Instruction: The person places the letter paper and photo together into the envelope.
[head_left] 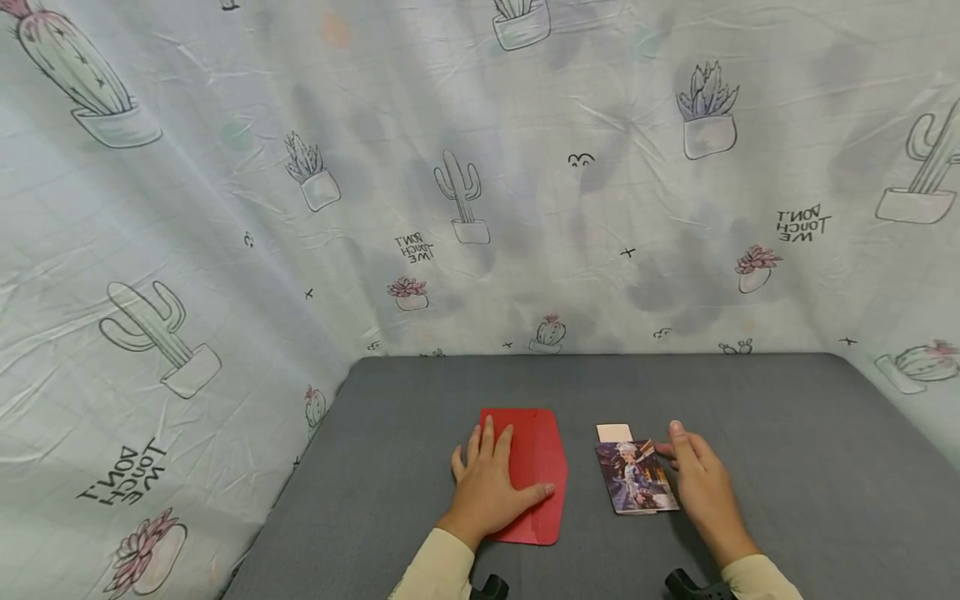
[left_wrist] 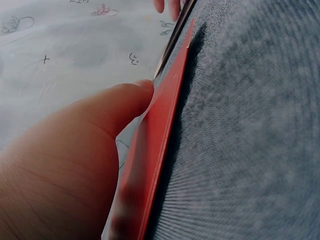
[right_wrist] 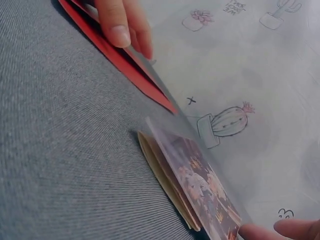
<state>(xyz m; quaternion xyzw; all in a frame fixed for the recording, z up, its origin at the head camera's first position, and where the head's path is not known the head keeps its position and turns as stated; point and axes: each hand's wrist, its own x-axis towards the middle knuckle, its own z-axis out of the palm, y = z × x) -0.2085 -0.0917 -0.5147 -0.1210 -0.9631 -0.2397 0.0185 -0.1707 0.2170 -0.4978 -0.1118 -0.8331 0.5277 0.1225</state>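
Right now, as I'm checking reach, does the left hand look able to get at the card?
Probably yes: past the envelope, bare table separates the left hand from the card; the right hand is beyond.

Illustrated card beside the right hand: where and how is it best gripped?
Probably best to pinch the illustrated card by its right edge, the right hand coming from the right, thumb above and fingers below. That edge faces the hand and shows no beige paper beyond it, whereas the paper juts past the far edge, where a pinch could catch both.
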